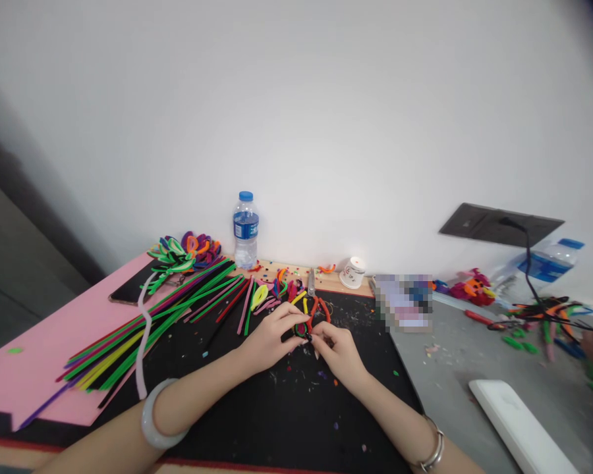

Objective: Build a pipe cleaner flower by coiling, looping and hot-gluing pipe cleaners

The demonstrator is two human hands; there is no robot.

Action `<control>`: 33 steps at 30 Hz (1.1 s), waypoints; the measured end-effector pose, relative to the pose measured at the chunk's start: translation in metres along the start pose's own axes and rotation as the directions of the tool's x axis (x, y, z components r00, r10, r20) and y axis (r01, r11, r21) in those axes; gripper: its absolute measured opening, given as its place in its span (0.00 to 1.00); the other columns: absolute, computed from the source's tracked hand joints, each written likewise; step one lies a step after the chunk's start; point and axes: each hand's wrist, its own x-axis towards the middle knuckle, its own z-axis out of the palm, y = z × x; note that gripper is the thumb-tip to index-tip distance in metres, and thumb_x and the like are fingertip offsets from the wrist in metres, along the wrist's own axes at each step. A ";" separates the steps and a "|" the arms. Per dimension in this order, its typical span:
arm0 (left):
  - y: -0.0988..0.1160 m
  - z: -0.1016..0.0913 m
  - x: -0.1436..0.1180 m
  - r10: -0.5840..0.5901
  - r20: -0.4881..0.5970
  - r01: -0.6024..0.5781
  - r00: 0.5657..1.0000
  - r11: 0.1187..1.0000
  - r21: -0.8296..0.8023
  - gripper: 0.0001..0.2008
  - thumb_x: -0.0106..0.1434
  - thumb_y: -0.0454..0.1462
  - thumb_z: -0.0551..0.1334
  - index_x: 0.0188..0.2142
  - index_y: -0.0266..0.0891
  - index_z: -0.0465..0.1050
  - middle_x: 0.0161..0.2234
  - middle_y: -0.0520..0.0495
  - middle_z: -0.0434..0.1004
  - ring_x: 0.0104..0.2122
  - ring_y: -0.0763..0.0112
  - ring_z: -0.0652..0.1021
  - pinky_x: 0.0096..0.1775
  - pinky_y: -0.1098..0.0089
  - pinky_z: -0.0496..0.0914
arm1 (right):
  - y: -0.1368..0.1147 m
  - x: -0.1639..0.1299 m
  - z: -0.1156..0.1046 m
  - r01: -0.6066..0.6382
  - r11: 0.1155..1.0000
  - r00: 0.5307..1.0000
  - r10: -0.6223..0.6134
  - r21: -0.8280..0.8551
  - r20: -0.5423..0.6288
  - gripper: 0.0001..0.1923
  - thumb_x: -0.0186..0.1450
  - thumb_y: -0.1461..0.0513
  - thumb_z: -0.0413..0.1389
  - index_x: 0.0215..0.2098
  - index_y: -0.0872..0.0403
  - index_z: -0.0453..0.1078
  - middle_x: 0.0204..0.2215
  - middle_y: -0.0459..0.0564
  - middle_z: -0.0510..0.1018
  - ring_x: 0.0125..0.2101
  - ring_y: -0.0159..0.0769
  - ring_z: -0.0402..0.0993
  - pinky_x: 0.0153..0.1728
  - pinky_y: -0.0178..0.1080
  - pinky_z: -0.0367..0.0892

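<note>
Small pipe-cleaner piece (304, 327), red/green/black, sits mid black mat (286, 421), toward its far edge. Left hand (271, 336) fingers closed around its left side; right hand (338, 352) fingertips pinch its lower right end. Red-handled pliers (315, 299) just behind it on the mat. Loose pipe cleaners (163, 322) fan out left, over the mat and pink foam sheet (34, 355). Water bottle (246, 230) and paper cup (353, 272) stand at the table's back edge by the wall.
</note>
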 end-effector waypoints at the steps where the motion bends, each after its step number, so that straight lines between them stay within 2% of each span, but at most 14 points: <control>1: 0.000 0.000 0.000 0.004 0.003 -0.004 1.000 1.000 0.000 0.16 0.58 0.30 0.61 0.47 0.40 0.68 0.42 0.45 0.69 0.44 0.66 0.72 0.47 0.64 0.68 | 0.000 0.000 0.000 0.000 1.000 1.000 0.000 0.002 0.001 0.10 0.62 0.62 0.50 0.23 0.54 0.64 0.13 0.41 0.66 0.15 0.28 0.60 0.21 0.29 0.56; 7: 0.001 -0.001 0.000 0.000 0.017 -0.001 1.000 1.000 0.016 0.17 0.58 0.31 0.61 0.48 0.40 0.68 0.42 0.44 0.69 0.44 0.66 0.72 0.47 0.65 0.68 | -0.002 -0.001 0.000 -0.004 1.000 1.000 0.004 -0.010 -0.001 0.10 0.62 0.62 0.50 0.22 0.54 0.63 0.12 0.40 0.65 0.15 0.27 0.60 0.20 0.29 0.56; 16: 0.002 -0.001 0.000 -0.049 0.018 0.048 0.999 0.997 0.052 0.24 0.56 0.30 0.62 0.53 0.43 0.62 0.48 0.44 0.69 0.48 0.64 0.70 0.52 0.63 0.64 | 0.000 -0.002 0.000 -0.001 1.000 1.000 0.001 -0.010 0.003 0.10 0.62 0.62 0.50 0.23 0.54 0.64 0.13 0.40 0.66 0.15 0.28 0.61 0.21 0.29 0.57; 24: 0.001 -0.001 0.001 -0.019 0.009 0.019 1.000 0.999 0.026 0.16 0.57 0.31 0.61 0.46 0.40 0.67 0.45 0.44 0.70 0.47 0.65 0.71 0.50 0.65 0.65 | -0.002 0.000 -0.001 -0.009 1.000 1.000 0.009 -0.011 0.003 0.10 0.62 0.61 0.50 0.23 0.54 0.63 0.13 0.41 0.66 0.15 0.28 0.60 0.21 0.30 0.56; 33: 0.002 -0.002 0.001 -0.019 -0.003 0.019 1.000 1.000 0.009 0.15 0.56 0.31 0.62 0.44 0.40 0.69 0.43 0.44 0.72 0.44 0.65 0.72 0.48 0.64 0.67 | 0.000 0.000 0.000 -0.006 1.000 1.000 0.006 -0.012 0.007 0.10 0.62 0.62 0.50 0.23 0.54 0.63 0.13 0.40 0.66 0.15 0.28 0.60 0.20 0.29 0.56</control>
